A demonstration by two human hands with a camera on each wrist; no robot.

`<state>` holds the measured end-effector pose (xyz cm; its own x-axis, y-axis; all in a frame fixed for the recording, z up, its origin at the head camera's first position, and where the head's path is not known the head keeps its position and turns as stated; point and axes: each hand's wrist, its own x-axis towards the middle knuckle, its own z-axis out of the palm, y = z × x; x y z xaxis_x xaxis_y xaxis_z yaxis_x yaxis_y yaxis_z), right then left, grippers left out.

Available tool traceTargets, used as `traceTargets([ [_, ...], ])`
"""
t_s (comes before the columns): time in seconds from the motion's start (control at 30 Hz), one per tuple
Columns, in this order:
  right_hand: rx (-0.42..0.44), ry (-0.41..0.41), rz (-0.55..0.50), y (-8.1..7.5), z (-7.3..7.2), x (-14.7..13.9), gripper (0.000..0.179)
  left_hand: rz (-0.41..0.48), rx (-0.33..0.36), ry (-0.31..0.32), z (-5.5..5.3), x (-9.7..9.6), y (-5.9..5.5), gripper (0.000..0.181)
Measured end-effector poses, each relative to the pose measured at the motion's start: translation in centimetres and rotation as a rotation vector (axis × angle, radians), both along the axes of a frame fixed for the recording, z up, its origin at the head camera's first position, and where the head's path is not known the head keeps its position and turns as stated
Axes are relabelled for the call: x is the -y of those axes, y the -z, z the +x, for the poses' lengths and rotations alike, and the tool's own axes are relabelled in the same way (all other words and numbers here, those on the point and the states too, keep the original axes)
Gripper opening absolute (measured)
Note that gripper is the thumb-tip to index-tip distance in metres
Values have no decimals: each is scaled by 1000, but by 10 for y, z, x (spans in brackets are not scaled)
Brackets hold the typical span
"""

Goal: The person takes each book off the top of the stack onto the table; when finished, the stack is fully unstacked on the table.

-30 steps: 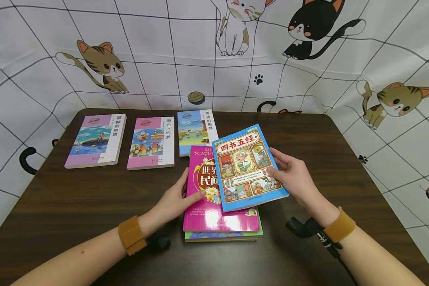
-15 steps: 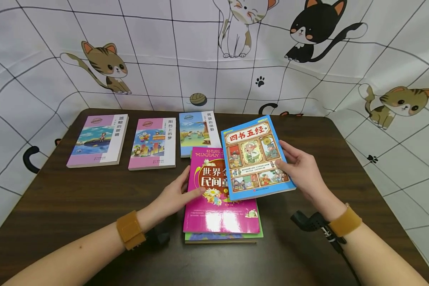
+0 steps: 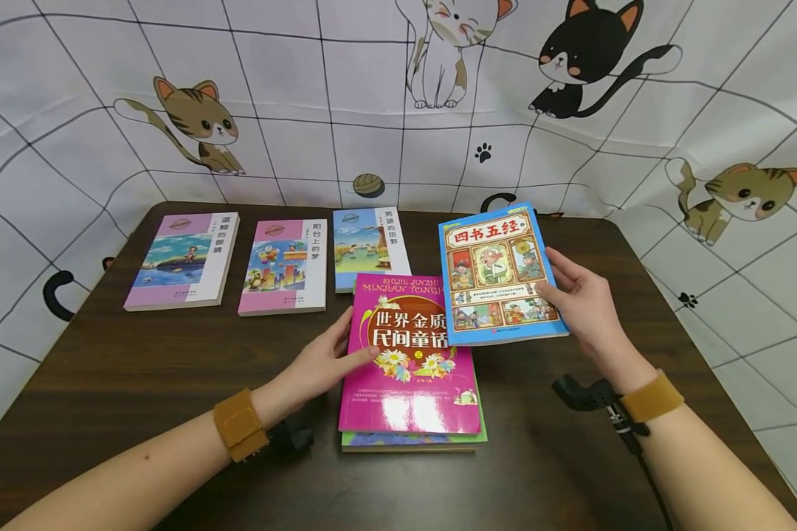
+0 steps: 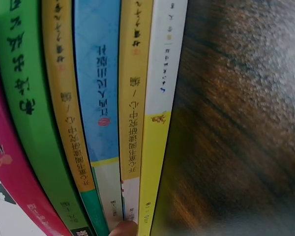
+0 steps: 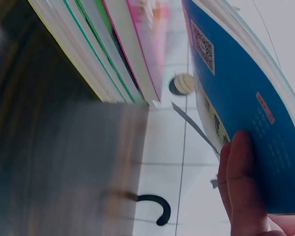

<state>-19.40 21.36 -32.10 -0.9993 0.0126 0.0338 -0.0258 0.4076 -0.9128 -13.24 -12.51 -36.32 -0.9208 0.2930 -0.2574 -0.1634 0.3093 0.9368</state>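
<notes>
In the head view my right hand holds a blue-bordered comic-style book by its right side, thumb on the cover. The right wrist view shows fingers against its blue back cover. The raised book overlaps the upper right of a magenta book, which lies on top of a stack. My left hand rests at the stack's left side, with its thumb on the magenta cover. Several spines show in the left wrist view, including a green spine and a blue spine; a fingertip touches the lower ones.
Along the back left of the dark wooden table lie a pink whale book, a pink balloon book and a light-blue book, set apart. A white cloth printed with cats hangs behind the table.
My right hand has carried the blue-bordered book to the right and farther back, uncovering more of the magenta cover. The left hand has stayed at the stack.
</notes>
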Motion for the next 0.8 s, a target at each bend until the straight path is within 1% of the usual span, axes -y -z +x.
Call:
traceTargets([
  [0.03,4,6,-17,0,-3,-3,57,-1,4,0,1,-1,-4,82],
  [0.07,1,-3,-87,5,-9,-10,57,-1,7,0,2,-1,-8,81],
  [0.13,7,-1,-122,5,-15,-16,56,-12,6,3,3,-1,-11,80],
  [0.2,23,4,-147,4,-21,-19,55,-23,5,3,4,-1,-12,80],
  [0.27,37,10,-161,1,-24,-19,56,-23,7,4,4,-1,-12,80],
  [0.3,53,27,-116,-4,-23,-15,55,-21,9,4,3,-1,-11,80],
  [0.37,75,42,-122,-5,-27,-13,56,-14,11,5,3,0,-11,79],
  [0.43,93,59,-126,-2,-32,-14,55,-6,14,6,3,0,-11,79],
  [0.53,98,71,-131,12,-43,-21,55,5,23,6,4,0,-11,78],
  [0.63,80,83,-259,42,-66,-44,55,12,29,7,4,0,-12,77],
  [0.73,79,98,-287,58,-81,-61,55,12,28,5,4,0,-13,76],
  [0.77,77,110,-328,65,-88,-67,55,11,26,5,4,0,-13,76],
  [0.8,86,120,-289,64,-89,-68,55,9,26,3,4,0,-12,76],
])
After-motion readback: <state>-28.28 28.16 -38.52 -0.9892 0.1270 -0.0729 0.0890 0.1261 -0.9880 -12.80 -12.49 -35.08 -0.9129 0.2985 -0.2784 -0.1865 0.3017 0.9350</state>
